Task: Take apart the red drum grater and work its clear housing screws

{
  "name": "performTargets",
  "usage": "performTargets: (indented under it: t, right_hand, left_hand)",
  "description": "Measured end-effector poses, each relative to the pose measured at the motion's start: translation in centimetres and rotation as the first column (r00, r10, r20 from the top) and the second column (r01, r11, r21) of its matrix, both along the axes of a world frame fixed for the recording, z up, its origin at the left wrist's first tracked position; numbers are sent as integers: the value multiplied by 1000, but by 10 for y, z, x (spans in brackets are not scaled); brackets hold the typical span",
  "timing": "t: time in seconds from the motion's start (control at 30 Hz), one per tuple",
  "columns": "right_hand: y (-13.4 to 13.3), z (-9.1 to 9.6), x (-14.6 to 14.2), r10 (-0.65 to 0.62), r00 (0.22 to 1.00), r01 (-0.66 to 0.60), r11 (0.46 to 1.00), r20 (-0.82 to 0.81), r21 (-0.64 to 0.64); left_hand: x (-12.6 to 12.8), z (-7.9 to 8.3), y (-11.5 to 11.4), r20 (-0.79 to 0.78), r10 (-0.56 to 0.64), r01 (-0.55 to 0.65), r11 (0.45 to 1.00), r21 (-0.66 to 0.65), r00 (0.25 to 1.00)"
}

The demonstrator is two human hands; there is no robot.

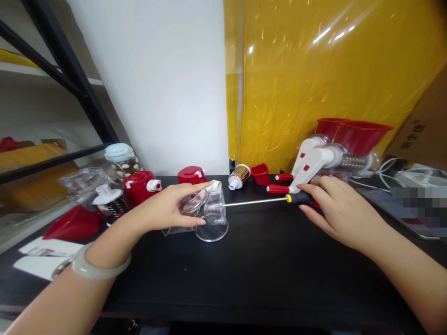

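My left hand grips a clear plastic grater housing that stands on its round suction base on the black table. The thumb is below it and the fingers lie over its top. My right hand is closed around the black handle of a screwdriver. The long metal shaft points left and its tip reaches the clear housing. A pale bangle sits on my left wrist.
Two assembled red and white crank graters stand at the back right before a yellow plastic sheet. A metal drum, a red cup, red parts and clear lids lie at the back left. Papers lie at the left edge. A black shelf frame rises on the left.
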State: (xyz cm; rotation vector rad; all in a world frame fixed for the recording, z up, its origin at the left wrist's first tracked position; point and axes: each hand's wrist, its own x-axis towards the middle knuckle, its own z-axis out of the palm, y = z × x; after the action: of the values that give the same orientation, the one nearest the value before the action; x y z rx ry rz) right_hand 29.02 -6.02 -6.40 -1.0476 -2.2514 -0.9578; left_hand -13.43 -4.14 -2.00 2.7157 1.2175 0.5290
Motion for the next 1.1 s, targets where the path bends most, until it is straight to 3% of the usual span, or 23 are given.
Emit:
performTargets:
  t: [0.4, 0.73, 1.1]
  right_hand:
    - [5, -2, 4, 100, 990, -95, 994, -103, 46]
    - [3, -2, 7, 91, 992, -92, 996, -88, 3]
    - [5, -1, 7, 109, 993, -108, 993, -36, 37]
  left_hand:
    - [1, 0, 0, 4, -3, 3, 1000, -6, 1000]
    - [1, 1, 0, 6, -5, 5, 1000, -5, 1000]
    - [1, 1, -1, 10, -11, 11, 1000, -11, 1000]
